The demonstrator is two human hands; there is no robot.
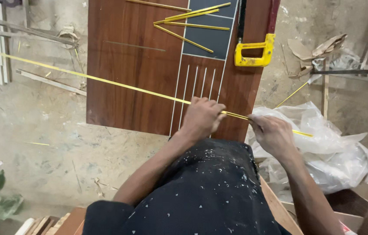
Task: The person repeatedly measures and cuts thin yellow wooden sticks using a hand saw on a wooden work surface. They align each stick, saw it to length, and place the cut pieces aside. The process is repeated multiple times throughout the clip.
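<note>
A long yellow metal strip (105, 81) runs from the far left over the dusty concrete floor (40, 139), slanting down and across the brown wooden door panel (131, 65) that lies flat below the person. Near the panel's lower edge the left hand (201, 117) rests on the strip, fingers curled together and pinching it, knuckles up. Just to the right, off the panel's edge, the right hand (273, 134) has its fingers closed on the same strip, whose end pokes out beyond it over a crumpled clear plastic bag (331, 148). On the panel, four thin pale grooves (199, 80) lie side by side below a dark inset rectangle (208, 32), and pale lines frame that section; whether these hold strips already or are bare slots cannot be told. Several shorter cut yellow strips (192, 21) lie loose across the dark inset, none seated. A yellow-handled hand saw (253, 52) lies at the panel's right edge. Judging from this, the decorative work looks partway: grooves are cut, pieces are prepared, but the long strip is held above the panel, not yet fitted into anything.
</note>
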